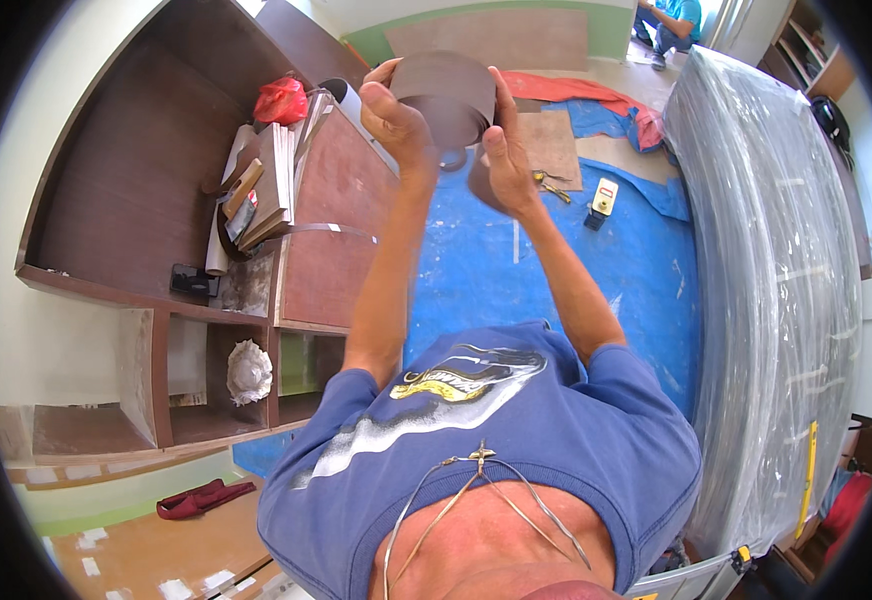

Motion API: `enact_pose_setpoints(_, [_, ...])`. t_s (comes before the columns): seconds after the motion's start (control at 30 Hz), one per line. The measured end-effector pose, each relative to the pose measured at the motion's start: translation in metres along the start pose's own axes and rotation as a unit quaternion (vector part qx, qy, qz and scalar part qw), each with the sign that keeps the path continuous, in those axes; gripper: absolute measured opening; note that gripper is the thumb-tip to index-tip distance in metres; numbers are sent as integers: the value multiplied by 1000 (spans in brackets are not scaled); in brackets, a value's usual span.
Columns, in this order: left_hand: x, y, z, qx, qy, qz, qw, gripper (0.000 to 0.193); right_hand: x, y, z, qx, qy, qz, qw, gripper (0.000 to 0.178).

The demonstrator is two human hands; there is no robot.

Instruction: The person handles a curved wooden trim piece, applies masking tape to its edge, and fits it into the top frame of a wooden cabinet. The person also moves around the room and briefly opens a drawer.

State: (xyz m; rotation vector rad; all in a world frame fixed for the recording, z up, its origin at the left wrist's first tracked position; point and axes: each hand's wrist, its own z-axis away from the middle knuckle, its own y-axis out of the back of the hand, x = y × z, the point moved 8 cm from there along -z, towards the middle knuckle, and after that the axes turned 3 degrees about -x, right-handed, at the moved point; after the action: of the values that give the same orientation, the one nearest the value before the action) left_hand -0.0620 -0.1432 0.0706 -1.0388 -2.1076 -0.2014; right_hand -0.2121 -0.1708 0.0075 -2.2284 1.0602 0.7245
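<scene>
Blue printed T-shirt [516, 420] fills the near view, both bare forearms rising from it; farther out, the left hand [394, 112] and right hand [504, 150] clamp opposite sides of a brown coiled roll of edge-banding strip [446, 92]; beneath the hands lies a blue plastic tarpaulin [476, 270]; left of them stands a dark brown wooden cabinet [156, 200].

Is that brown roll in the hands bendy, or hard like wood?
Probably bendy: the brown roll is a thin strip wound in a coil, with a loose end curling below. It looks light, since both hands hold it up high. Set on edge, it might roll.
</scene>
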Motion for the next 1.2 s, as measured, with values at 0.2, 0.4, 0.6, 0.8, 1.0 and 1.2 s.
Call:
enact_pose_setpoints(0.2, [-48,-7,45,143,216,218,941,84,14,-7,-4,52,51,54,996,72])
enact_pose_setpoints(0.4, [-50,-11,40,-44,215,157,963,77,2,22,-9,30,70,202,976,67])
enact_pose_setpoints(0.6, [29,-30,20,-354,-254,-287,853,49,-21,16,-9,-68,72,361,927,72])
enact_pose_setpoints(0.8, [42,-19,1,-304,-290,-234,877,32,-24,18,-10,-75,41,305,949,73])
enact_pose_setpoints(1.0, [4,12,-12,-137,-30,-9,990,70,-15,13,-12,-68,32,183,980,74])
enact_pose_setpoints(1.2, [-47,-5,48,70,250,269,927,77,-8,-6,-14,44,66,136,987,70])
